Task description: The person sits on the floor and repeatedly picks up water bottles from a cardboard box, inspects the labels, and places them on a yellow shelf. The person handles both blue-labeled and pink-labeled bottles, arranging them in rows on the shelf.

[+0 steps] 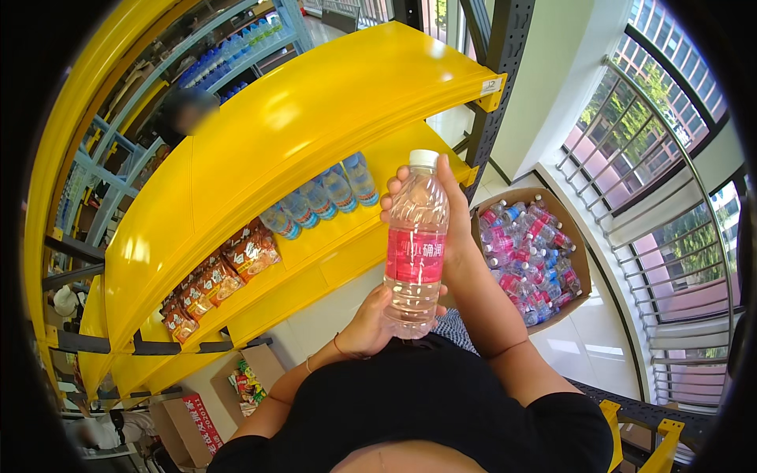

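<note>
A clear plastic bottle (pixel 415 307) with a white cap and a pink label bearing writing is held up before my chest. It stands nearly upright and has clear liquid inside. My right hand (pixel 455 227) wraps behind its upper half, with the thumb along the right side near the neck and fingertips showing on the left. My left hand (pixel 368 326) supports the lower end, its fingers partly hidden behind the bottle. Beyond the bottle, a yellow metal shelf (pixel 331 239) carries a row of blue-labelled water bottles (pixel 319 198) and orange-brown instant noodle packs (pixel 216 281).
A large cardboard box (pixel 576 254) full of pink- and blue-labelled bottles stands on the floor at right, near a metal railing (pixel 689 156). Open cartons (pixel 186 428) sit lower left. A dark rack post (pixel 502 71) rises behind. Other people (pixel 115 428) are at the left.
</note>
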The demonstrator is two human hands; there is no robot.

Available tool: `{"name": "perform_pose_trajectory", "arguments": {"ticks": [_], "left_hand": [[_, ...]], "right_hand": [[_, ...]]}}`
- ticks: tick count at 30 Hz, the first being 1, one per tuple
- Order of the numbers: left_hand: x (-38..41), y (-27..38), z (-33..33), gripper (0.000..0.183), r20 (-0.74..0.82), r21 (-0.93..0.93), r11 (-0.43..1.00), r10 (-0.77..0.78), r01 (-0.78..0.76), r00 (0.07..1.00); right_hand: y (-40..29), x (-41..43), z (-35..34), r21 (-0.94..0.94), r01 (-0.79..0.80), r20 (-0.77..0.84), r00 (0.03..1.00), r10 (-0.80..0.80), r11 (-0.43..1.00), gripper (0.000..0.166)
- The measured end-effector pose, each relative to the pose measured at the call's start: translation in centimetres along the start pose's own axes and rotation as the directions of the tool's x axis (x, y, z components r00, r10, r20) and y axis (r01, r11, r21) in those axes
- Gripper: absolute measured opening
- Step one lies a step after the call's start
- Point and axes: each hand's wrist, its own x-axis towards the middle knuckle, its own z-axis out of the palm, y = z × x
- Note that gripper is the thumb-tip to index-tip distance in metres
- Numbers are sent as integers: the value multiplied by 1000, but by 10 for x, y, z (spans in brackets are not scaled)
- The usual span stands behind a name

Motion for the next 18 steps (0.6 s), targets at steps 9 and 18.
{"name": "perform_pose_trajectory", "arguments": {"ticks": [9, 18], "left_hand": [[2, 2, -6, 51, -226, 267, 941, 270, -207, 936], [38, -1, 16, 67, -193, 514, 806, 444, -295, 875]], "right_hand": [[-4, 10, 31, -385, 21, -295, 945, -144, 923, 50], [-31, 11, 58, -736, -38, -267, 934, -238, 676, 43]]}}
